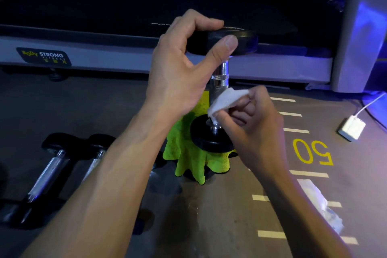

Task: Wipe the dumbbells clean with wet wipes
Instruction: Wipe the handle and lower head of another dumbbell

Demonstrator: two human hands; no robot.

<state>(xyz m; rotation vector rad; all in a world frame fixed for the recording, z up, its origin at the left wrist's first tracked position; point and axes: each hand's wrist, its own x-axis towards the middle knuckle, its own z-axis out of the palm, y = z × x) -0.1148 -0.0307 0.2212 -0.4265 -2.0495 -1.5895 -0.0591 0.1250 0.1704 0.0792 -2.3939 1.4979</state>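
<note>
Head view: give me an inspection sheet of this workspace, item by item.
Surface: grey floor with white dashes and a yellow "50".
Job's things: dumbbell upright on a green cloth; wipe against its chrome grip; two more dumbbells lying at left.
Clutter: crumpled white wipe on the floor at right.
Hands: left hand grips the top plate; right hand pinches the wipe.
Cables: white cable running to a white adapter.
Surroundings: treadmill behind, labelled Body Strong.
</note>
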